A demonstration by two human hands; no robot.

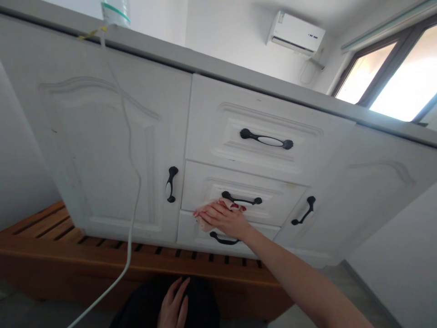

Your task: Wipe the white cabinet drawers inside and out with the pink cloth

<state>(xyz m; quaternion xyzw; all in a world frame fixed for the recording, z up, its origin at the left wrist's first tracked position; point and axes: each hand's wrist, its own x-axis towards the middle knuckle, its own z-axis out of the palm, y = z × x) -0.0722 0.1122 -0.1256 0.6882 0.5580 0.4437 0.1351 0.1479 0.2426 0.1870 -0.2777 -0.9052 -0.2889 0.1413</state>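
My right hand (223, 218) presses a pink and red patterned cloth (204, 223) against a white cabinet. It covers the lower left part of the middle drawer front (280, 193), just below that drawer's black handle (241, 199). Part of the cloth sticks out above my fingers, and the rest under my palm is hidden. Below my wrist, the bottom drawer's handle (223, 239) is partly covered. My left hand (174, 304) rests on my dark-clothed leg (201, 300), fingers stretched out and holding nothing.
The cabinet stands on a slatted wooden base (136, 259). A white cord (131, 214) hangs down the left door (102, 150) from the grey top edge (218, 73). Black handles jut from the top drawer (266, 139) and right door (303, 211). An air conditioner (297, 34) hangs behind.
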